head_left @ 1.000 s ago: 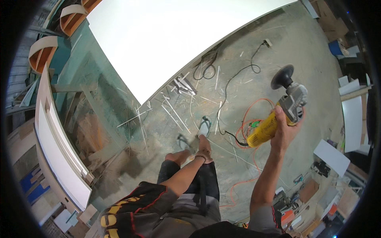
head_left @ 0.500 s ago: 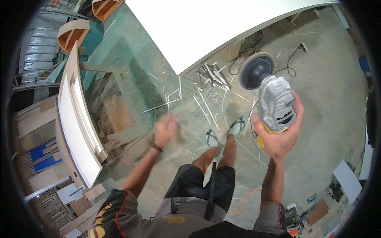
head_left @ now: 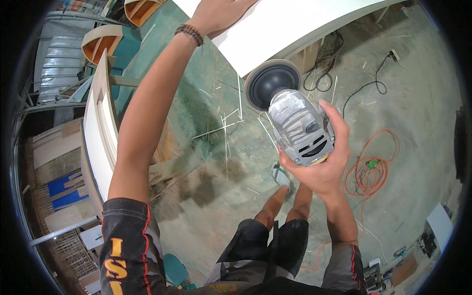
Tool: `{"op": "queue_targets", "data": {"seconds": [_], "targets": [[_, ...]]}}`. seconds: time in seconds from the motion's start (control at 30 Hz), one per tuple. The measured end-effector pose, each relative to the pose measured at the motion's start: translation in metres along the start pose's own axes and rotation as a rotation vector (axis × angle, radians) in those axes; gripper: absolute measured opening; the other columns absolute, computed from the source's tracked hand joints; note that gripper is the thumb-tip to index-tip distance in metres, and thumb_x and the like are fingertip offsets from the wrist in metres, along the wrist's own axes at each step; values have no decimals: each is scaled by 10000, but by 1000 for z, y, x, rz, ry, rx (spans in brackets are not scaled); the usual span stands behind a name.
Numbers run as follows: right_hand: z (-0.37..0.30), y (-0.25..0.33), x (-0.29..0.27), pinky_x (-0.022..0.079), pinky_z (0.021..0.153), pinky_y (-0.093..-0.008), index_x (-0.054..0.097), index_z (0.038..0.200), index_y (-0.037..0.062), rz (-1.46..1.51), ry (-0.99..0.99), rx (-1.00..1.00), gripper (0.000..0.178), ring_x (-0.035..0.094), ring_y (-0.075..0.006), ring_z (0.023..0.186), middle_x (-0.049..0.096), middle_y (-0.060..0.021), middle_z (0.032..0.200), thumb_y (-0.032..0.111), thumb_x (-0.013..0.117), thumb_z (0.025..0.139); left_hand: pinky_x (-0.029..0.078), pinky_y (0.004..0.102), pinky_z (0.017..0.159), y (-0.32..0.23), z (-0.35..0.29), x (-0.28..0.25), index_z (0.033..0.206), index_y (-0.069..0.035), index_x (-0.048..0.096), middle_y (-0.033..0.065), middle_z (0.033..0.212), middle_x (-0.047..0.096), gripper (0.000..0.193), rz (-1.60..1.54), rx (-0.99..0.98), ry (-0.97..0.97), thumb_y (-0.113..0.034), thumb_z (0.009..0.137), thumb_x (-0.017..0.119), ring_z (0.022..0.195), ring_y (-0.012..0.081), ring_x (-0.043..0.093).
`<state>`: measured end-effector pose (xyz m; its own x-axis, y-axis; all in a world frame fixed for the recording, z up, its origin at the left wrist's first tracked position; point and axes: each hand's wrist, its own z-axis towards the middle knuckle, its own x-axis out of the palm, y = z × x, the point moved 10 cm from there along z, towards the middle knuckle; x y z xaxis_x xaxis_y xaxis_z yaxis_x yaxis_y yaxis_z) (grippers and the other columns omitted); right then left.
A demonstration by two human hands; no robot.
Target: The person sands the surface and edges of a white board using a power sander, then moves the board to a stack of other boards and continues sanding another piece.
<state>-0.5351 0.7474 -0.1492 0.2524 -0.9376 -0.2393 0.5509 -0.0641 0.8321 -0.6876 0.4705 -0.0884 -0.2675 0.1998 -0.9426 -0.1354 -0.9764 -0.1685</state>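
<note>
My right hand [head_left: 320, 174] grips the body of a grey power sander [head_left: 299, 125] with a yellow underside. Its round black sanding pad [head_left: 273, 84] with a tan rim points away from me, beside the near edge of a large white panel [head_left: 287, 27]. In the picture the pad's rim overlaps that edge; whether they touch I cannot tell. Stretched far forward, my left hand [head_left: 221, 15] lies flat at the panel's left edge, its fingers extended and partly cut off by the top of the view.
Thin white offcut strips [head_left: 227, 137] litter the floor. An orange cord [head_left: 372, 169] lies coiled at right, and a black cable [head_left: 377, 81] runs beyond it. A curved white-faced wooden piece [head_left: 98, 132] stands at left, with orange-and-teal curved forms [head_left: 105, 42] behind.
My left hand has swung forward from above the floor onto the white panel. The right hand has carried the sander left, toward the panel's edge. More orange cord shows at right.
</note>
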Motion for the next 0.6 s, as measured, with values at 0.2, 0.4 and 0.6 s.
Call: {"op": "queue_targets", "data": {"seconds": [0.2, 0.4, 0.6], "targets": [[2, 1, 11, 564, 971, -409, 486, 1431, -26, -12, -20, -24, 958, 686, -355, 1155, 617, -202, 1363, 153, 924, 598, 323, 446, 1216, 1, -2, -3, 1462, -25, 537, 265, 1521, 492, 625, 1, -6, -23, -495, 1052, 483, 1453, 399, 420], [5, 6, 15, 573, 957, -403, 492, 1424, -26, -35, -24, -56, 954, 692, -354, 1144, 618, -212, 1356, 161, 923, 594, 320, 445, 1218, 2, -4, -7, 1458, -38, 549, 259, 1529, 489, 625, 4, -29, -29, -503, 1045, 497, 1456, 392, 421], [5, 0, 23, 530, 975, -380, 443, 1454, -27, -6, 40, -20, 971, 645, -297, 1161, 571, -192, 1344, 109, 902, 609, 318, 452, 1219, -4, -5, -8, 1461, -41, 550, 254, 1538, 482, 627, -16, -53, -19, -505, 1041, 508, 1458, 394, 420]]}}
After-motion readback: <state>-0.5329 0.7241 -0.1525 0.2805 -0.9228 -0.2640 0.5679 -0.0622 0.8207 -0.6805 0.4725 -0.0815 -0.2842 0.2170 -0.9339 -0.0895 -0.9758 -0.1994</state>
